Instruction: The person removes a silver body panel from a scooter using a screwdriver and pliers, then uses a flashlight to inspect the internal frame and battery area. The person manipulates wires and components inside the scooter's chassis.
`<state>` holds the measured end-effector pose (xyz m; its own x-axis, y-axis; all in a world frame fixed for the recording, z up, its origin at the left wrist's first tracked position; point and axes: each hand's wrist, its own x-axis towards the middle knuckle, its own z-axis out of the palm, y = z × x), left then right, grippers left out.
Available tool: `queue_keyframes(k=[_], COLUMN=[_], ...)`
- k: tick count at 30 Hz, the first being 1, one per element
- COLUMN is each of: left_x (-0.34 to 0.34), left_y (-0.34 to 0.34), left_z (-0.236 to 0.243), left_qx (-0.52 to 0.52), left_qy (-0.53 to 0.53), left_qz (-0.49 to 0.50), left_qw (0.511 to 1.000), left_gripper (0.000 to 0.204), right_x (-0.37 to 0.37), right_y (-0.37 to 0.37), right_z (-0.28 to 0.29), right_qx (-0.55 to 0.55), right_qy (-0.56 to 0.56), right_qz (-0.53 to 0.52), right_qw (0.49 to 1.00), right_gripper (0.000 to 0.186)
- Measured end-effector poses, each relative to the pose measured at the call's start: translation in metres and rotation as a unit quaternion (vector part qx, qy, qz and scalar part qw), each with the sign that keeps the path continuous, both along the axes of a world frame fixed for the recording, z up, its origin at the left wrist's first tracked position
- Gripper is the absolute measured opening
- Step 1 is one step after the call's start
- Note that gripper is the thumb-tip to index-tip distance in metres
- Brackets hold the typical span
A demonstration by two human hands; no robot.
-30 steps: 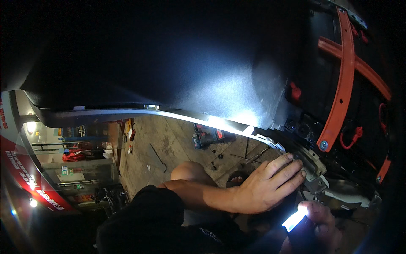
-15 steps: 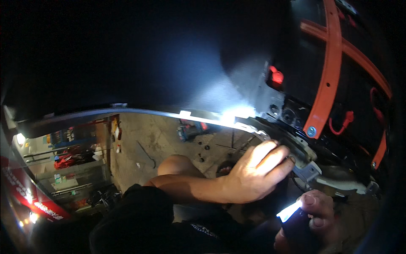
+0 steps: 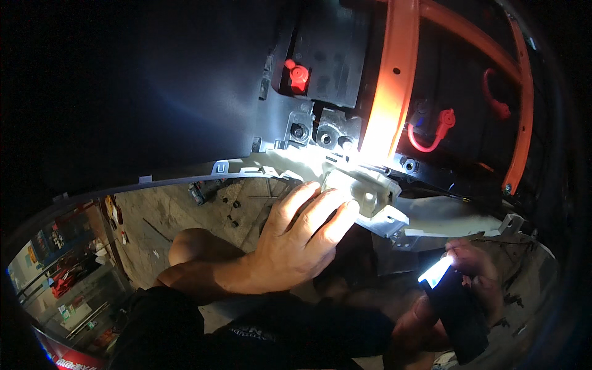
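My left hand (image 3: 302,240) reaches across the middle, its bent fingers gripping the edge of a pale plastic trim piece (image 3: 364,194) with a box-like housing; the fingertips partly hide that edge. In my right hand (image 3: 478,265), at the lower right, is a black flashlight (image 3: 459,314). Its lit end points up and left, and a bright patch falls on the trim and the foot of an orange metal bar (image 3: 394,71). Beyond the trim are black plastic covers, a bolt hole (image 3: 299,131) and a red terminal cap (image 3: 298,76).
A red looped cable (image 3: 425,145) hangs right of the bar. Another orange bar (image 3: 523,129) stands farther right. Small dark parts (image 3: 232,213) and a power tool (image 3: 202,191) lie on the concrete floor (image 3: 160,213). Shelves with tools (image 3: 65,277) are at lower left.
The view has shifted right, so the orange bars and trim sit farther left. The flashlight's beam has moved from the long trim strip onto the housing and bar foot. Both hands keep their holds.
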<state>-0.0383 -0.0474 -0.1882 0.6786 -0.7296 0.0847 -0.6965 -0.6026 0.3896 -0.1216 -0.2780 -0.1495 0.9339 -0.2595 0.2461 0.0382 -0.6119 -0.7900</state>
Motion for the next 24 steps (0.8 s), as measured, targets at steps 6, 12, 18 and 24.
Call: queue_keyframes(k=[6, 12, 18, 24], left_x=[-0.003, -0.001, 0.001, 0.002], left_y=[0.001, -0.003, -0.005, -0.008], left_z=[-0.003, -0.006, 0.002, 0.003], left_qx=[-0.002, -0.015, 0.004, 0.012], left_qy=[-0.012, -0.034, -0.035, -0.037], left_qz=[0.014, 0.016, -0.003, 0.007], left_qw=[1.0, 0.999, 0.999, 0.999], left_gripper=[0.057, 0.054, 0.049, 0.045], right_x=[0.002, 0.029, 0.019, 0.018], right_y=[0.009, -0.017, -0.005, 0.006], right_z=[0.001, 0.005, 0.006, -0.004], right_qx=[0.041, 0.121, 0.083, 0.035], right_qy=[-0.038, -0.017, -0.066, -0.087], right_qz=[-0.007, 0.199, 0.092, -0.025], right_qw=[0.998, 0.972, 0.99, 0.995], right_gripper=[0.053, 0.047, 0.043, 0.044])
